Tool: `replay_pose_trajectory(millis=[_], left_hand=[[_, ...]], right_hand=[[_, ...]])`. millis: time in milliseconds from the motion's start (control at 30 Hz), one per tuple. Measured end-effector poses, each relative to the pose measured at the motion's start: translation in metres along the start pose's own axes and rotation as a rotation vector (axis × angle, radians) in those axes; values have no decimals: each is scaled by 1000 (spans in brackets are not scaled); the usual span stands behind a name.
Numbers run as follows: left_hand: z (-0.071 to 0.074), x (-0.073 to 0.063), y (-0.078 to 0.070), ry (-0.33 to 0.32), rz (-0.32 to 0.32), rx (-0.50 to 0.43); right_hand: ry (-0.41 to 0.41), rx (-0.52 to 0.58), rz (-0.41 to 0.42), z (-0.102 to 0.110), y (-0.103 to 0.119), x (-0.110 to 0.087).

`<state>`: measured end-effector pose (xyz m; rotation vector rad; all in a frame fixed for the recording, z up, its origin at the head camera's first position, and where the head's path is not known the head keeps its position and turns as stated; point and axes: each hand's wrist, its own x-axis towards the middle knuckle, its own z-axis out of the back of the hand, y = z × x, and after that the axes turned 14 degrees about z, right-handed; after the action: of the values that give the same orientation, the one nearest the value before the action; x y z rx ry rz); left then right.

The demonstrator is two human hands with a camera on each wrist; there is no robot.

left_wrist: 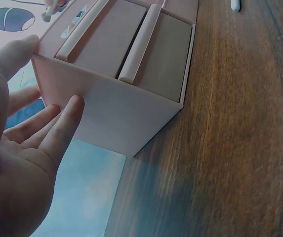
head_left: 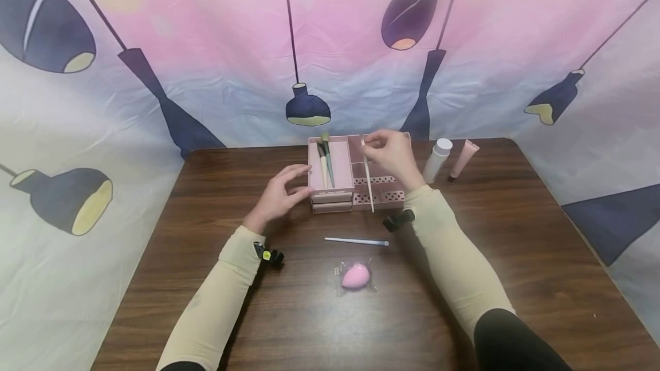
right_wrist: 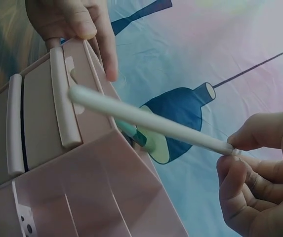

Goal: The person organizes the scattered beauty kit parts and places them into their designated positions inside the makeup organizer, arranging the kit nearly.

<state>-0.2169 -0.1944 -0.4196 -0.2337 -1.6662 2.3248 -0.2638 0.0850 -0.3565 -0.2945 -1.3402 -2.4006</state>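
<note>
A pink makeup organizer (head_left: 332, 199) with two small drawers stands at the back of the table. In its upper left tray lean a green-handled makeup brush (head_left: 330, 168) and a cream-handled makeup brush (head_left: 323, 169). My left hand (head_left: 278, 194) touches the organizer's left side with extended fingers, seen closely in the left wrist view. Over the right-hand compartments, my right hand (head_left: 394, 156) pinches a white-handled makeup brush (head_left: 368, 182) near its bristle end, handle pointing down toward me. The right wrist view shows thumb and fingertips on that brush (right_wrist: 151, 121); its bristles are hidden there.
A thin brush with a pale handle (head_left: 356, 241) lies on the brown table (head_left: 289, 314). Nearer me is a pink makeup sponge (head_left: 356, 276) in clear wrapping. Right of the organizer stand a white bottle (head_left: 437, 162) and a pink tube (head_left: 465, 159). A printed cloth (head_left: 232, 73) hangs behind.
</note>
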Motion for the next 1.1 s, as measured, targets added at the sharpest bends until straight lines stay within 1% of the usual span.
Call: replay_pose_trajectory(millis=[233, 333, 467, 567, 700, 900, 1100], left_hand=[[1, -1, 0, -2, -8, 6], [2, -1, 1, -7, -14, 15], [1, -1, 0, -5, -23, 9], [0, -1, 0, -3, -23, -2], [-1, -1, -2, -3, -21, -3], [-1, -2, -5, -4, -41, 12], [-1, -3, -7, -3, -36, 14]], right_hand=[[33, -3, -45, -10, 6, 16], [46, -26, -61, -14, 8, 25], [54, 12, -88, -19, 11, 33], [48, 55, -107, -22, 12, 37], [42, 70, -116, -27, 10, 41], [45, 67, -137, -33, 5, 48], [43, 68, -148, -39, 2, 52]])
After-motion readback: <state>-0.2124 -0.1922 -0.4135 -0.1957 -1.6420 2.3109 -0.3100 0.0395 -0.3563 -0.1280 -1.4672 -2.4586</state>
